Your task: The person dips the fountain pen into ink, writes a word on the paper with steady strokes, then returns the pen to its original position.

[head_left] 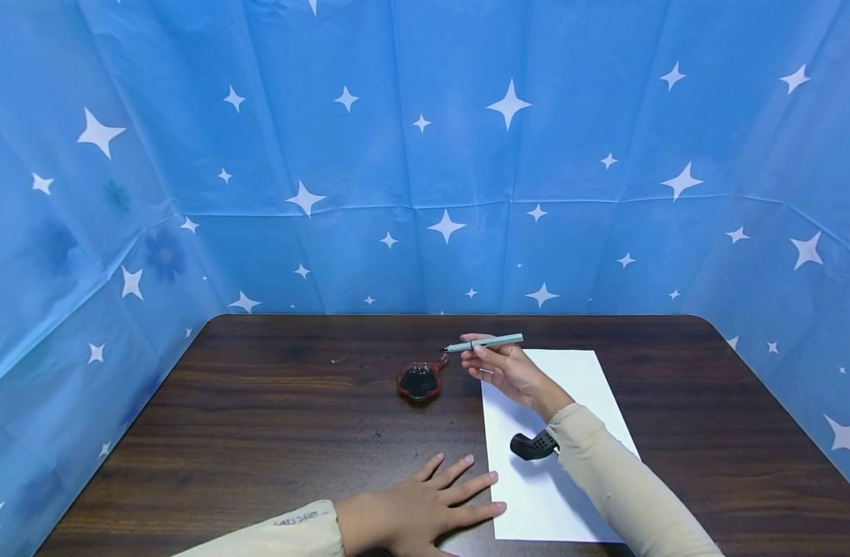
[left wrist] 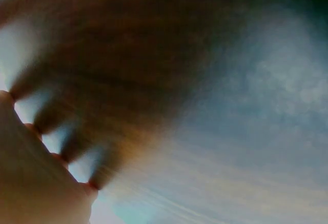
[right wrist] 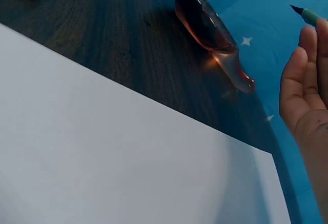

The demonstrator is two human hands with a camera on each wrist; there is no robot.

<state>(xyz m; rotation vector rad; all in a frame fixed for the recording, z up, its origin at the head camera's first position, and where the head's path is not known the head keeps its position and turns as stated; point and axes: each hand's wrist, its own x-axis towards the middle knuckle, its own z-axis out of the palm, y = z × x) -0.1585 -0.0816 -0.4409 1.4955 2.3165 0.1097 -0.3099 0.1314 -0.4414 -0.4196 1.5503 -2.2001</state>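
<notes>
Two bare hands work over a dark wood-grain table (head_left: pixel 271 433), each doing a different job. At the near side, the left hand (head_left: pixel 416 507) lies flat with its fingers spread wide, two fingertips crossing the left edge of a white sheet of paper (head_left: pixel 518 507); laid like that, it probably steadies both the sheet and the person's forearm. The right hand (head_left: pixel 511 371) reaches past it to the far left corner of the paper and holds a pale green brush pen (head_left: pixel 493 341) between thumb and fingers. The grip sits toward the front of the barrel, presumably for fine control, and the dark tip points left, away from the sheet and just beside the handle of a red translucent, flower-shaped dish (head_left: pixel 420 382). Whether the tip touches that handle cannot be told from the head view. The dish rests on bare wood left of the paper, dark liquid, likely ink, filling its bowl; standing there, it seems placed so drips miss the sheet yet the brush can reach. Its handle slants to the far right, toward the pen. A black perforated wrist fitting (head_left: pixel 534 445) hangs under the right sleeve (head_left: pixel 619 476), over the paper. Behind the table's far edge, a blue star-printed curtain (head_left: pixel 452 155) apparently screens off the surroundings.
</notes>
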